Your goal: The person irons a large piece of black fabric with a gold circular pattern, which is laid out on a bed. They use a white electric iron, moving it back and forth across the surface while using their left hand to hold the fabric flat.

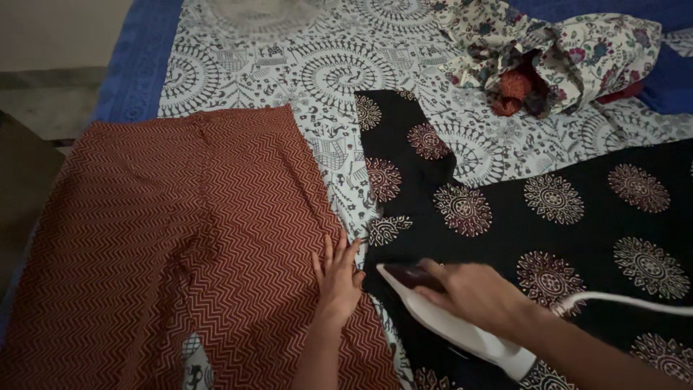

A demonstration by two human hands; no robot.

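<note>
Nearest the camera, the right hand (473,292) is wrapped around the dark handle of a white electric iron (451,321), whose tip points left and whose soleplate rests on the black fabric with round cream medallions (548,231). A white cord (628,300) runs from the iron's rear off the right edge. Just left of the iron's tip, the left hand (338,278) lies flat, fingers spread and empty, pressing down on the right edge of the rust-red zigzag-print garment (188,245). The two hands are close but not touching.

The red garment is spread smooth over the left half of the bed, the black fabric over the right. Beneath both lies a white bedsheet with dark circular folk-art print (303,72), over a blue cover (141,58). At the far right, a crumpled floral cloth (570,54) sits in a heap with an orange-red piece (511,88) tucked inside.
</note>
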